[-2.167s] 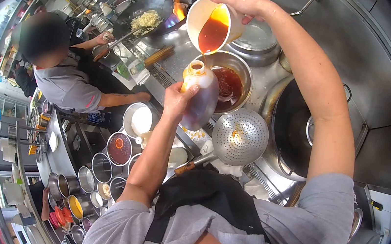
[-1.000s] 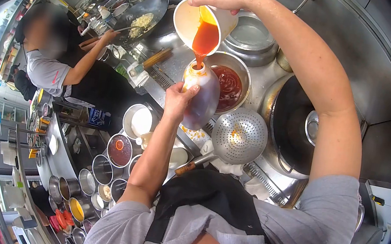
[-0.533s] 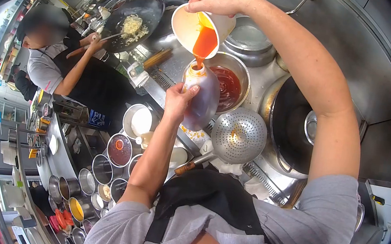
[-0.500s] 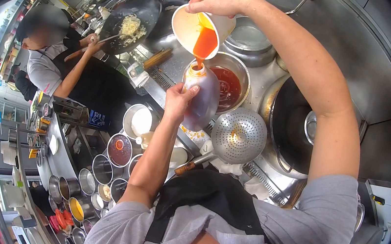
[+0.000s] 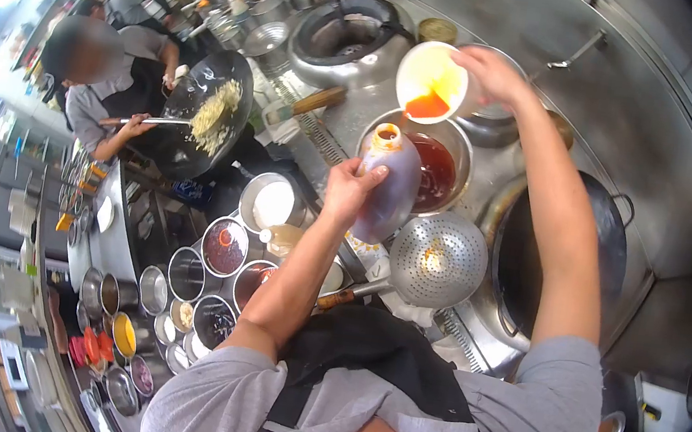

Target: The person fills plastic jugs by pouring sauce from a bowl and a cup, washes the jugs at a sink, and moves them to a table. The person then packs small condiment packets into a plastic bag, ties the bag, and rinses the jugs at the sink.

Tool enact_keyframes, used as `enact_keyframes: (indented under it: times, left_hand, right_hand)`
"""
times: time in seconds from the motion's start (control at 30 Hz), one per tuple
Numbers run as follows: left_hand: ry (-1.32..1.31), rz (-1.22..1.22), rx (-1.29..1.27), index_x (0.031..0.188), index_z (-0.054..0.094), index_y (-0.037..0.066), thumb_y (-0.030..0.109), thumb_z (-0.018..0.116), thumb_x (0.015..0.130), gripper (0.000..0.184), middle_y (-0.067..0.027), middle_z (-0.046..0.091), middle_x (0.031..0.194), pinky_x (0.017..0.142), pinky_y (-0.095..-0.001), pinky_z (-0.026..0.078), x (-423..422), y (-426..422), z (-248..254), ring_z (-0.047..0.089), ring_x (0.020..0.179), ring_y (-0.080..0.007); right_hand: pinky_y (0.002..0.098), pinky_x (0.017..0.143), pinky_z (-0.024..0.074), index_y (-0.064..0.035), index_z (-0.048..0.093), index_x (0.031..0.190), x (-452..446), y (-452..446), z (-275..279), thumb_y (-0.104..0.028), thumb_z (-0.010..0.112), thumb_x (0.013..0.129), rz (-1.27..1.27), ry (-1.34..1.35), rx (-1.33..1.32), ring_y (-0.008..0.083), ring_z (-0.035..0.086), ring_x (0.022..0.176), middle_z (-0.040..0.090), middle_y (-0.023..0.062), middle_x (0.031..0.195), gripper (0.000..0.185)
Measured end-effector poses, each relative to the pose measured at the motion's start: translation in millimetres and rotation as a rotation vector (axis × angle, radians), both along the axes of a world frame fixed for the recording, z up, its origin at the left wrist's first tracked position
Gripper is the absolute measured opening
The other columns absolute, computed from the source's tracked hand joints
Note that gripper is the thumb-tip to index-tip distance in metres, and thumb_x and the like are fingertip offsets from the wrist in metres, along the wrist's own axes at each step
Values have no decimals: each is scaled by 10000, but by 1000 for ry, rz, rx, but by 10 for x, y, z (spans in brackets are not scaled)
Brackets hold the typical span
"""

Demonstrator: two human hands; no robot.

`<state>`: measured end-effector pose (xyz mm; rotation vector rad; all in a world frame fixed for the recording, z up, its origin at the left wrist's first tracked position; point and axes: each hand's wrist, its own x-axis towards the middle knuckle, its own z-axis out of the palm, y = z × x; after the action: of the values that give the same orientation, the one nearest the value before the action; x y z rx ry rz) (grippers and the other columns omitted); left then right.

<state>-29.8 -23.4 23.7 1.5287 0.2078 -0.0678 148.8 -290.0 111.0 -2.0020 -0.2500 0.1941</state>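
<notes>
My left hand (image 5: 354, 189) is wrapped round a translucent squeeze bottle (image 5: 393, 187) with its cap off and sauce smeared round its mouth. Above it, my right hand (image 5: 489, 73) grips a white tub (image 5: 411, 85) by its side. The tub is tipped, and orange-red sauce (image 5: 428, 106) has gathered at its lower rim, just above and to the right of the bottle mouth. Directly behind the bottle stands a metal bowl (image 5: 466, 158) of dark red sauce. A perforated strainer (image 5: 438, 263) with a wooden handle lies in front of that bowl.
A large black wok (image 5: 564, 253) sits on the right. At the back is a burner (image 5: 347, 41), with a brush (image 5: 319, 101) nearby. On the left, a co-worker (image 5: 108, 97) holds a wok (image 5: 196, 91) of food. Several metal pots (image 5: 186, 274) stand at lower left.
The sauce stream running into the bottle is no longer visible. Relative to the bottle, the tub has shifted right. The co-worker's wok has come away from the burner, and my view has turned.
</notes>
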Motion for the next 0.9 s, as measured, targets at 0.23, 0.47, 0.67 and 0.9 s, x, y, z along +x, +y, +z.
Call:
enact_keyframes:
  times: [0.23,0.47,0.67,0.9]
  left_hand:
    - [-45,11,39,817,651,27,208,778,821,221,34,528,632,484,-245,281,-60,34,33,384,526,-62]
    - [-14,18,14,920,662,8,197,769,830,236,4,588,701,525,-243,378,-82,0,96,473,565,-75]
    - [-96,-10,4,882,665,18,188,782,813,217,22,560,659,489,-227,335,-40,58,-32,440,527,-66]
    - [-92,-30,87,898,642,19,196,692,866,187,24,519,637,400,-232,391,-106,-43,150,463,500,-68]
  right_hand:
    - [471,950,476,-137,454,1401,-75,128,-1919,-497,779,671,-293,-71,-467,460,564,1103,534,277,1240,876]
    - [484,1059,403,-232,409,1443,-832,568,-2314,-194,816,666,-143,-391,-739,451,325,1335,313,255,1444,878]
    - [484,1050,398,-181,409,1423,-840,406,-2348,-258,789,696,-438,-393,-494,448,371,1261,327,237,1376,824]
    - [454,1075,360,-28,278,1453,-1587,322,-2573,-345,801,740,-845,113,255,415,421,1266,404,301,1363,940]
